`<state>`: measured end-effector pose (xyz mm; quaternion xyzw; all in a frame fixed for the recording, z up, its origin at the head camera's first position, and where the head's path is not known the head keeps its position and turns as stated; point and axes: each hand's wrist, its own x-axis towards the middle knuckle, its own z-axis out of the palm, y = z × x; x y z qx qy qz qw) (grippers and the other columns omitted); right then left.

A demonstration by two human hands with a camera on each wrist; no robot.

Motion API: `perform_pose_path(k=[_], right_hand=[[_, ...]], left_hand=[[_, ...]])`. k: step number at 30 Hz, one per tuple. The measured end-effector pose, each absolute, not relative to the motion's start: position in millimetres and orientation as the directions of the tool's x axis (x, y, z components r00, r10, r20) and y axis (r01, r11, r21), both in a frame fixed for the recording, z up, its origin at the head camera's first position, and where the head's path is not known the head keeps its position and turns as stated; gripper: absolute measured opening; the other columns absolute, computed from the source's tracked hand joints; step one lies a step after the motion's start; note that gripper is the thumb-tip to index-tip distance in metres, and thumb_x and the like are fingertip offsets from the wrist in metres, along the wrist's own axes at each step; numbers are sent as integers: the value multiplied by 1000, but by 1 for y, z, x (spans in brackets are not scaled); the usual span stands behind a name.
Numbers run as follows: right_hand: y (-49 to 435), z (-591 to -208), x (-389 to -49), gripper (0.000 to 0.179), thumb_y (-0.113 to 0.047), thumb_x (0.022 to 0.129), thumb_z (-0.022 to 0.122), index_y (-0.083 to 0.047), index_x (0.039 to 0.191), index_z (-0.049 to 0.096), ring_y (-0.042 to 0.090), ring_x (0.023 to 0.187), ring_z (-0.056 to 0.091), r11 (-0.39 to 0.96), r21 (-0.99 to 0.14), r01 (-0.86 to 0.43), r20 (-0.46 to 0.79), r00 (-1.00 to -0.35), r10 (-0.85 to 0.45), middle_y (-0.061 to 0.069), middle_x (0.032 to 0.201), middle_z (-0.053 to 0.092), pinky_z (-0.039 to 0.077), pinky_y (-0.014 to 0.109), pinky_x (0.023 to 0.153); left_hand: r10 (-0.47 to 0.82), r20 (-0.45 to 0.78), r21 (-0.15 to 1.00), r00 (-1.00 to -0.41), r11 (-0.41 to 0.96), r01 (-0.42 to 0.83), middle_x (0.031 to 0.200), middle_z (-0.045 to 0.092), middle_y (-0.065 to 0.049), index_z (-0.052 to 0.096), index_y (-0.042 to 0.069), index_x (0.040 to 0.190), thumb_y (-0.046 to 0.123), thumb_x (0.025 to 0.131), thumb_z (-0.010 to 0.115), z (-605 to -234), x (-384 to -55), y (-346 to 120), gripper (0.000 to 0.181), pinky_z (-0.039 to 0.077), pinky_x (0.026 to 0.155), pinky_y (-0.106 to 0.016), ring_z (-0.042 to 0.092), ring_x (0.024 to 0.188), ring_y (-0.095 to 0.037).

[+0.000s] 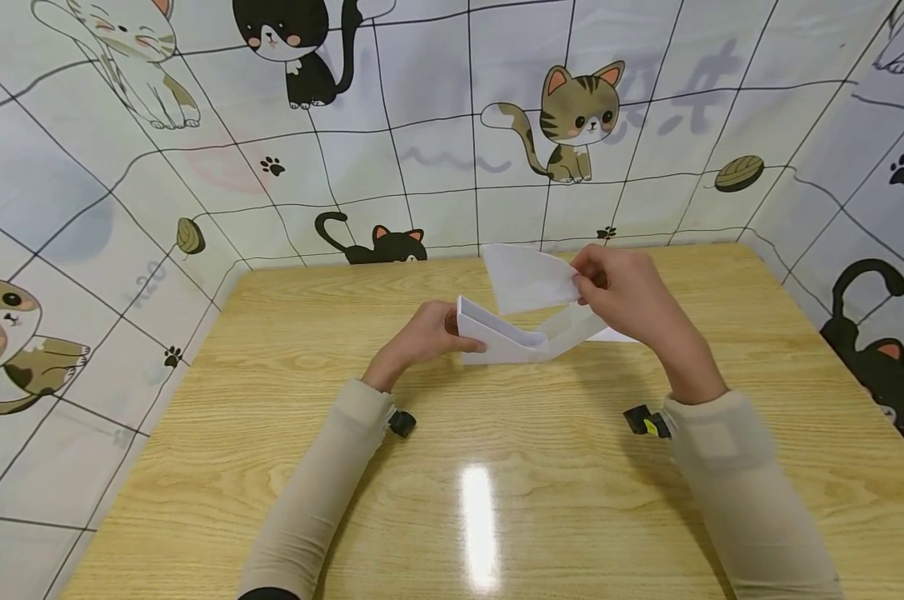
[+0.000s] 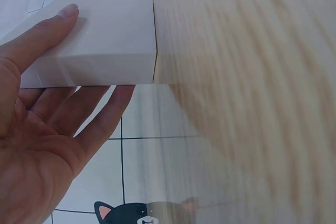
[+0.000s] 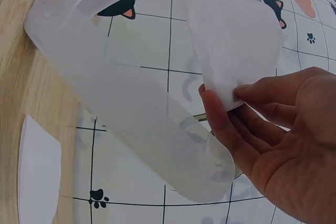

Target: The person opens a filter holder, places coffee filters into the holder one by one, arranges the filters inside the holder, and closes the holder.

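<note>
My left hand grips a white open-topped case by its left end, thumb on the near face and fingers behind. In the left wrist view the thumb lies flat along the broad white wall, with the other fingers under the edge. A translucent flap with a rounded end stretches from the case toward my right hand. That hand pinches one corner of a thin white sheet between thumb and fingers, holding it up above and behind the case.
Another white piece lies on the wooden table behind the flap, partly hidden by it and the right hand. Cat-patterned sheeting rises along the table's back and sides. Small black cameras are strapped at both wrists.
</note>
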<state>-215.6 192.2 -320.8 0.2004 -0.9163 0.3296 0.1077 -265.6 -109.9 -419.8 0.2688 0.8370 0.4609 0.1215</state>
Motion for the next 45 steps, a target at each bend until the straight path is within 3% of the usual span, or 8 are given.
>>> perform_pose_path(k=[7, 29, 45], right_hand=[[189, -323, -215, 14, -6, 102, 61, 3, 108, 70, 27, 78, 76, 692, -571, -442, 322, -896, -306, 21, 95, 76, 52, 17, 66], [176, -334, -215, 12, -4, 103, 59, 1, 108, 69, 30, 82, 76, 675, -588, -445, 261, -895, -363, 17, 95, 78, 54, 26, 67], [173, -340, -219, 13, -3, 102, 59, -1, 109, 69, 25, 78, 76, 687, -577, -442, 210, -893, -398, 20, 102, 77, 59, 35, 67]], left_hand=[[551, 41, 824, -833, 453, 341, 110, 79, -7, 75, 10, 114, 18, 85, 87, -420, -265, -111, 33, 59, 77, -29, 76, 93, -17], [545, 38, 824, -838, 457, 335, 103, 79, -6, 74, 8, 107, 19, 85, 87, -421, -265, -111, 28, 57, 74, -27, 74, 89, -14], [556, 39, 831, -830, 443, 336, 106, 80, -4, 74, 13, 115, 20, 85, 88, -420, -266, -110, 34, 58, 76, -29, 75, 89, -15]])
